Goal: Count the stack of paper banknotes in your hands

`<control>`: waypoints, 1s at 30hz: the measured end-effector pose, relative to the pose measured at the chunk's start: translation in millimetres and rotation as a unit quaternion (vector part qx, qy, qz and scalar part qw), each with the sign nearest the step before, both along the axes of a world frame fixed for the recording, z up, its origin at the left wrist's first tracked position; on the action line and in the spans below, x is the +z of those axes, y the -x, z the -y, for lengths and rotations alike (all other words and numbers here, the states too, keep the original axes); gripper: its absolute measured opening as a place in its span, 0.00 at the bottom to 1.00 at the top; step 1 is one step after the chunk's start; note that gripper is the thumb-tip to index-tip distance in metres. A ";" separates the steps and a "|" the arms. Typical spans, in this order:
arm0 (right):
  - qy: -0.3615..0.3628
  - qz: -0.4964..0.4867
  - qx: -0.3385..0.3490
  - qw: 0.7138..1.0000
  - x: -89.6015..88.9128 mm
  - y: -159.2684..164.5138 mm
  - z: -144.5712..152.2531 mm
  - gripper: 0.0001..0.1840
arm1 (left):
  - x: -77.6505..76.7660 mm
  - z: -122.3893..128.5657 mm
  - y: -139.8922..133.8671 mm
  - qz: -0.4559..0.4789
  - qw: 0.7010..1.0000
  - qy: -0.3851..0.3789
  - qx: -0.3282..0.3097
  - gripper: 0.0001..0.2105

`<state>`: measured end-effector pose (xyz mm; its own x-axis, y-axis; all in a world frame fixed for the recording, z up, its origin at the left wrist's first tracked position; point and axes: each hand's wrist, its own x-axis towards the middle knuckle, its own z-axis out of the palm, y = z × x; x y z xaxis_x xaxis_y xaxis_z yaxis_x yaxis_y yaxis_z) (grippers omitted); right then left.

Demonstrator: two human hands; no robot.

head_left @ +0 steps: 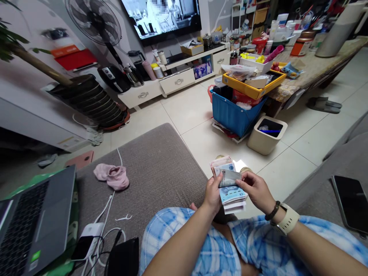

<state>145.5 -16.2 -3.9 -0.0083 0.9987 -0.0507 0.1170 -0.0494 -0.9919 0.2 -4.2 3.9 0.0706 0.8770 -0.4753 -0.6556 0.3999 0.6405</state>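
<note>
My left hand [213, 192] is closed around a stack of banknotes [233, 194] held above my lap. Blue notes show in the lower part of the stack, and pinkish and blue ones fan out at its upper end. Across the middle lies a greyish banknote [229, 178], partly covered by my left thumb. My right hand [257, 189] pinches the right end of this greyish note between thumb and fingers. On the right wrist are a dark bracelet and a watch with a pale strap [289, 219].
To the left on the grey sofa [161, 161] are a laptop [37, 218], a pink cloth item [113, 176], white cables and a black pouch [123, 257]. A phone [352, 201] lies at right. Ahead stand a beige bin [263, 145] and a blue crate [230, 113] beside a loaded table.
</note>
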 end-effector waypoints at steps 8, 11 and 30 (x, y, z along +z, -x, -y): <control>0.007 -0.056 0.051 0.997 10.1 2.1 2.2 0.11 | -2.5 -2.4 2.5 0.023 1.000 0.001 0.008 0.17; 0.007 -0.076 0.074 0.994 13.8 2.5 3.3 0.10 | -2.5 -2.7 3.0 0.025 1.000 0.006 0.005 0.17; -0.014 -0.053 0.103 0.993 17.5 0.8 3.1 0.12 | -3.2 -4.3 3.6 0.039 0.999 -0.002 0.011 0.13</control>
